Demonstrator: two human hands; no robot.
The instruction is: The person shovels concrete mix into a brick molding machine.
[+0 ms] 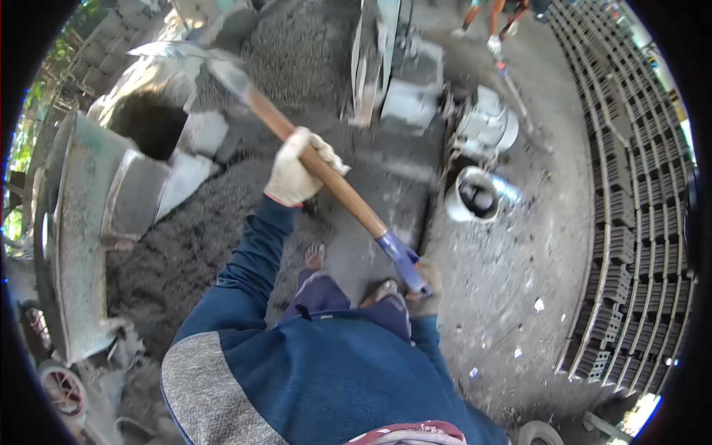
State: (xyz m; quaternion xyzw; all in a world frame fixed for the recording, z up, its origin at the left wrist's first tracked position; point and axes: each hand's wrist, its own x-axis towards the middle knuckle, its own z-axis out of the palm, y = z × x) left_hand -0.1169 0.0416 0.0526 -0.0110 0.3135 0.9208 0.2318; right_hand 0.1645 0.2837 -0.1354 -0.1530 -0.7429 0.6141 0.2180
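A shovel (348,199) with a wooden shaft and a blue grip slants across the view. Its pale blade (169,50), somewhat blurred, is raised at the upper left near a dark-mouthed metal chute or drum. My left hand (295,169), in a whitish glove, is wrapped around the middle of the shaft. At the lower end, my right hand (427,280) closes on the blue grip, which partly hides its fingers. Grey sandy material (289,55) is heaped beyond the shaft, and more dark grit (196,245) covers the ground to my left.
Green-grey metal machinery (85,222) stands at left. To the right are a motor (483,126) and a white bucket (469,194). Racks of grey blocks (623,230) line the far right. At the top, another person (495,22) stands beside a long-handled tool (519,96). A wheel (63,391) shows lower left.
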